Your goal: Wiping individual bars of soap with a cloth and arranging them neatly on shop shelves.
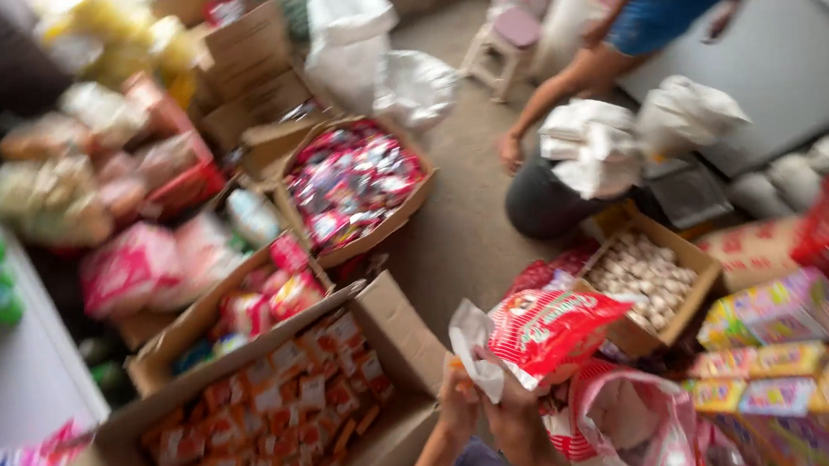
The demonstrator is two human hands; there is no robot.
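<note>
from the head camera, blurred by motion: the left hand (459, 409) and the right hand (514, 420) are raised close together at the bottom middle, fingers curled around the lower end of a red snack packet (552, 329) and a crumpled white plastic bag (474, 349); which hand grips which i cannot tell; just right of the hands lies a red and white sack (627, 423); left of them an open cardboard box (392, 323) is filled with small orange and white packets (281, 416); behind the packet a smaller carton holds pale round pieces (647, 276); further back a box of shiny red sweets (353, 181); bright coloured boxes (789, 351) stack at the right; another person's hand (509, 149) reaches down to the concrete floor (464, 229).
</note>
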